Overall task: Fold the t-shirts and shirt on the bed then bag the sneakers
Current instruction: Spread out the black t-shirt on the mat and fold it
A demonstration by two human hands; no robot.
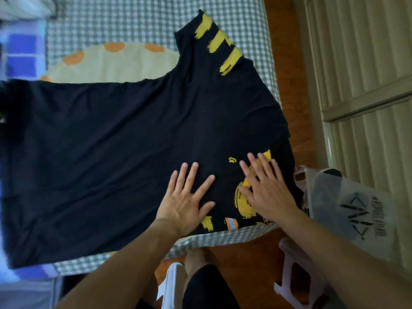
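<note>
Black t-shirt (124, 139), yellow print; left hand (187, 197), right hand (265, 186) flat, fingers spread; bag (356, 210) lettering unreadable.

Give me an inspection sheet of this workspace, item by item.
Surface: bed with green-and-white checked sheet.
Job's things: black t-shirt with yellow print spread flat on the bed, one sleeve pointing to the far side; translucent plastic bag with black logo at the right, beside the bed.
Clutter: cream cushion with orange spots partly under the t-shirt; pink plastic stool on the floor.
Grippers: left hand and right hand both press flat on the t-shirt, fingers spread.
Cables: nothing seen.
Surroundings: ribbed beige wall panelling at right; reddish-brown floor.
</note>
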